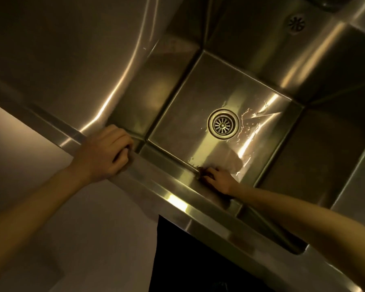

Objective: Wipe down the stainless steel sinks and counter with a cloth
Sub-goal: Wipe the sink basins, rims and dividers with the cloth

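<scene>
My right hand (218, 180) is down in the stainless steel sink (198, 95), fingers closed on a dark cloth (201, 172) pressed where the floor meets the near wall. My left hand (102, 153) is curled over the front rim (156, 186), bracing. Water beads lie around the drain (223, 123). I judge the cloth soft, wet and light; bunched under the palm it should grip. The steel looks slick.
</scene>
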